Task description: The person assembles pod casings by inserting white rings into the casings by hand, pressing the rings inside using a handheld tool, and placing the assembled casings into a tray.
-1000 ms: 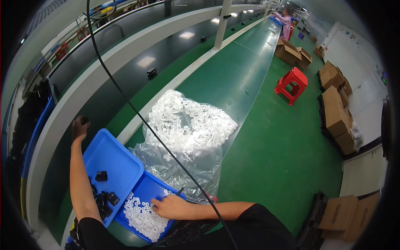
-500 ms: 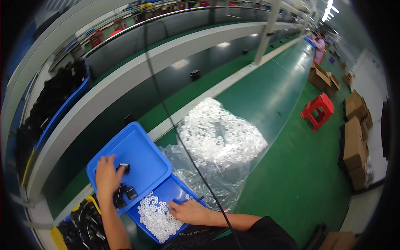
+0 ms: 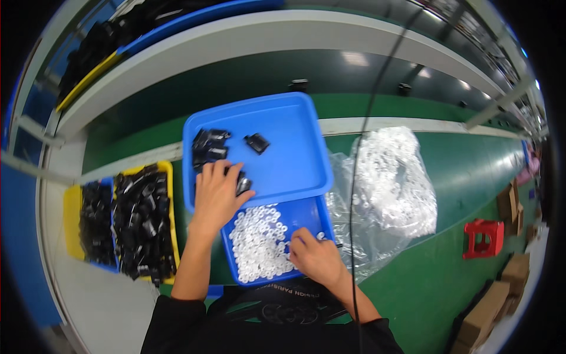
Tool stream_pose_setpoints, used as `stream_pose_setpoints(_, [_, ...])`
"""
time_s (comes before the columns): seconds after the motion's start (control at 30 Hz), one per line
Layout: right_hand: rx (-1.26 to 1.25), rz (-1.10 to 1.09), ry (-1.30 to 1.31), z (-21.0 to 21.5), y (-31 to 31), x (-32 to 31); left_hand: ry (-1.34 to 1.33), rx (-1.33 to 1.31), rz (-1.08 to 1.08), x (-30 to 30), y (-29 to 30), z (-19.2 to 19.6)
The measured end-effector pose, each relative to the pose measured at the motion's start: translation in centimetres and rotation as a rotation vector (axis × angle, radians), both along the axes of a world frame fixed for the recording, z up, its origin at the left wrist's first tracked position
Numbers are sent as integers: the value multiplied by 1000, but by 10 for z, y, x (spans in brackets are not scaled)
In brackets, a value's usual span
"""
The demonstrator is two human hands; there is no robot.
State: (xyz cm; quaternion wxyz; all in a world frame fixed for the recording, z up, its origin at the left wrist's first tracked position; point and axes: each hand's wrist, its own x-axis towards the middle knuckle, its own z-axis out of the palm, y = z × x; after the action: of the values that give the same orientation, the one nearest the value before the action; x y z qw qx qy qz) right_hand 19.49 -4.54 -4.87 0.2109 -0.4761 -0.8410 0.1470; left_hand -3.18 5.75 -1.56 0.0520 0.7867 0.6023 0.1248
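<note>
My left hand [image 3: 218, 192] reaches into the upper blue tray [image 3: 289, 171], its fingers apart over a cluster of small black parts [image 3: 210, 146]. One glossy black part shows between its thumb and forefinger; a firm hold on it cannot be made out. Farther in, a single black part [image 3: 256, 143] lies apart near the tray's middle. My right hand [image 3: 318, 256] is closed, fingertips pressed together, at the right side of the lower blue tray [image 3: 321, 215]. Loose small white rings [image 3: 259, 245] fill much of that tray. Whatever the right fingers pinch is hidden.
Right of the trays lies a clear plastic bag of white rings [image 3: 395, 177]. Yellow and blue bins of black parts [image 3: 141, 221] stand at left. A dark cable [image 3: 354, 194] hangs across the view. A red stool [image 3: 483, 238] and cardboard boxes [image 3: 486, 310] are on the right.
The view has swung left. My left hand has moved from beside the lone black part back to the cluster near the tray's near edge. My right hand stays at the white rings, fingers curled.
</note>
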Motion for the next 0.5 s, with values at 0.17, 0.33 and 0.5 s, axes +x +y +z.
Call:
stream_pose_setpoints(0.17, [-44,72,-26,-7,-1,4,-108,20,59,-2,-6,-14])
stream_pose_setpoints(0.33, [-31,34,28,-1,9,4,-132,32,37,0,0,-9])
stream_pose_setpoints(0.5, [-23,48,108,5,9,7,-193,26,-18,1,-2,-8])
